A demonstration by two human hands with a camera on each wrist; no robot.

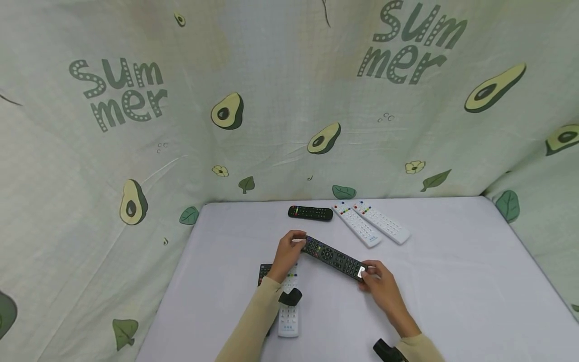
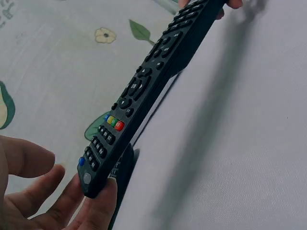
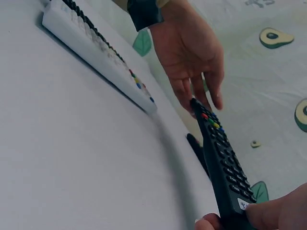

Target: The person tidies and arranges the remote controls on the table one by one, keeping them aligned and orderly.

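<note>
A long black remote control [image 1: 334, 258] with a white label at one end is held above the table, tilted. My right hand [image 1: 383, 289] grips the labelled end, and its thumb [image 3: 278, 211] presses on the label in the right wrist view. At the other end, near the coloured buttons, the fingers of my left hand [image 1: 286, 254] touch the remote from below. In the left wrist view the left thumb [image 2: 29, 158] stands apart from it. Below my left forearm lie a white remote [image 1: 288, 322] and a black one [image 1: 264, 271], both partly hidden.
Toward the back of the white table [image 1: 452, 281] lies another black remote [image 1: 310, 213]. Right of it two white remotes [image 1: 357, 224] [image 1: 382, 222] lie slanted side by side. A printed curtain [image 1: 271, 60] hangs behind the table's back edge.
</note>
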